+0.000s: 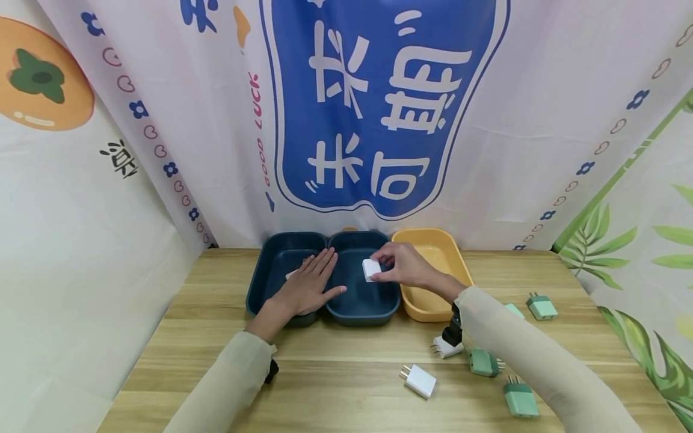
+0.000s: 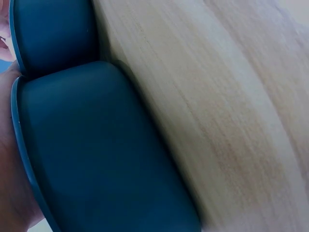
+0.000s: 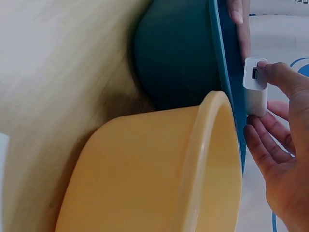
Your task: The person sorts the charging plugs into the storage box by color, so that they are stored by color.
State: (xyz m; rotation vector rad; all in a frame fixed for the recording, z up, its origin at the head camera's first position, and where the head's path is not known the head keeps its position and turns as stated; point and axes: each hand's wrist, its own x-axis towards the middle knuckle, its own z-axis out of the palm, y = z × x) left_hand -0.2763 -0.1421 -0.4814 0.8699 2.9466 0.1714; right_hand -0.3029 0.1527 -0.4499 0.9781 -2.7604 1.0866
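Note:
My right hand point(image 1: 406, 264) pinches a white USB wall charger point(image 1: 370, 270) between thumb and fingers, over the middle dark blue bin point(image 1: 349, 308). In the right wrist view the USB port on the charger point(image 3: 256, 94) shows, with a fingertip at its edge. My left hand point(image 1: 307, 287) lies with straight fingers across the left dark blue bin point(image 1: 265, 264), fingertips at the rim between the two blue bins. Part of a white object point(image 1: 290, 275) shows in the left bin beside that hand, mostly hidden by it.
A yellow bin point(image 1: 433, 310) stands right of the blue ones. On the wooden table lie white chargers point(image 1: 420, 381) and several green chargers point(image 1: 521, 400), some partly behind my right sleeve point(image 1: 520, 343). A printed curtain point(image 1: 243, 198) hangs behind the bins.

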